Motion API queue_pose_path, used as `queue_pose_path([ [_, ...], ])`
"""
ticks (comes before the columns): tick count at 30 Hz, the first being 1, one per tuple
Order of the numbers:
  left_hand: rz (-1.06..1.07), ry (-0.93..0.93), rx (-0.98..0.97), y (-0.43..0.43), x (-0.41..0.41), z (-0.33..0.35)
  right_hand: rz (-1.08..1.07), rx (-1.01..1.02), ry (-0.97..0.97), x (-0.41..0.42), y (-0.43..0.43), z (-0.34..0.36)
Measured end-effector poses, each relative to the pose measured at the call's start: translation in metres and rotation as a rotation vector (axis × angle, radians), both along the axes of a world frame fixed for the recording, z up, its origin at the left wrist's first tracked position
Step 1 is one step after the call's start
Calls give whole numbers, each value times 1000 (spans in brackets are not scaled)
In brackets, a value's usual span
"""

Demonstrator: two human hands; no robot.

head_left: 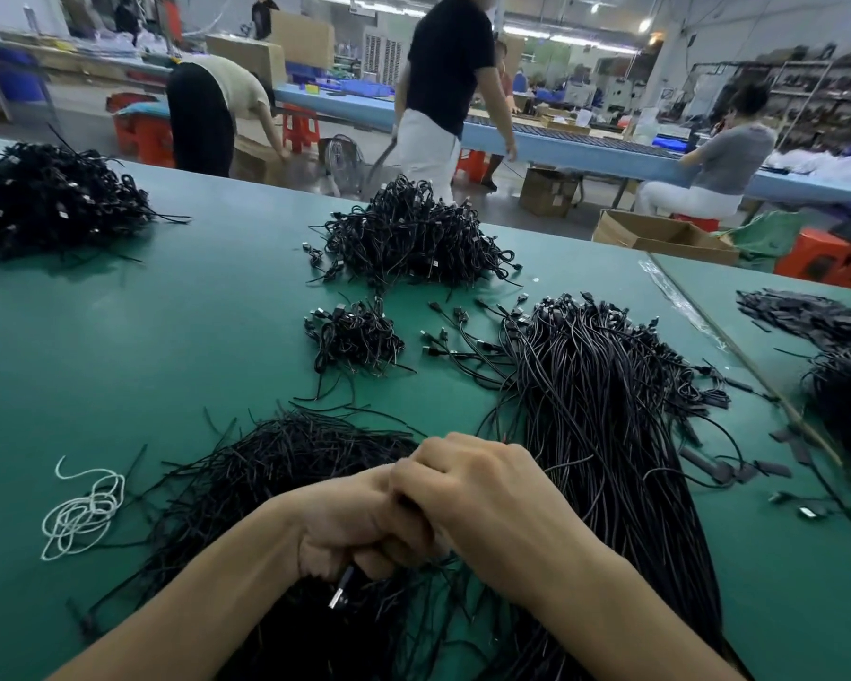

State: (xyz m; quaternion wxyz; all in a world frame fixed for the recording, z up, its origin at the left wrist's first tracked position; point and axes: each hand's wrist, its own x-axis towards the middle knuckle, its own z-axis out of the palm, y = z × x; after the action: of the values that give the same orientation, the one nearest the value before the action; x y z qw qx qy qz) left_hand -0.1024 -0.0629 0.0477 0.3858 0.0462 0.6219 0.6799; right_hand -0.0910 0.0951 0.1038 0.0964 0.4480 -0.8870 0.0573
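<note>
As heaps crowd the table, the left hand and right hand clench one cable, plug downward.

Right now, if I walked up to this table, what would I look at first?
Probably the two hands at the near edge: the left hand and right hand grip a black cable together, its metal plug poking out below. Then the black cables all over the green table: a long bundle on the right, a tangled heap at the far middle. A white string lies alone at the left.
</note>
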Motion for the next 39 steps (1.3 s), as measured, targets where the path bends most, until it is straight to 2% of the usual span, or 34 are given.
queue_pose_path([
  [7,-4,-31,-112,1,1,0,19,17,2,-2,2,-5],
  [13,162,-75,-4,7,4,6,7,58,138,-3,0,-10],
  [16,372,-68,160,10,4,2,-28,-13,208,-7,3,-11],
  [19,411,-61,396,12,4,7,-88,-153,246,-10,7,-11],
  [22,388,-71,593,11,4,13,-146,-354,165,-12,9,-15],
  [25,422,-7,620,13,3,16,-172,-511,54,-13,8,-15],
  [27,464,10,605,14,4,17,-187,-464,70,-16,8,-13],
  [32,428,-32,530,9,9,18,-118,-151,171,-22,17,-1],
  [36,395,-90,487,7,9,17,38,-55,232,-27,21,9],
  [39,382,-138,457,5,8,17,65,14,203,-31,23,15],
])
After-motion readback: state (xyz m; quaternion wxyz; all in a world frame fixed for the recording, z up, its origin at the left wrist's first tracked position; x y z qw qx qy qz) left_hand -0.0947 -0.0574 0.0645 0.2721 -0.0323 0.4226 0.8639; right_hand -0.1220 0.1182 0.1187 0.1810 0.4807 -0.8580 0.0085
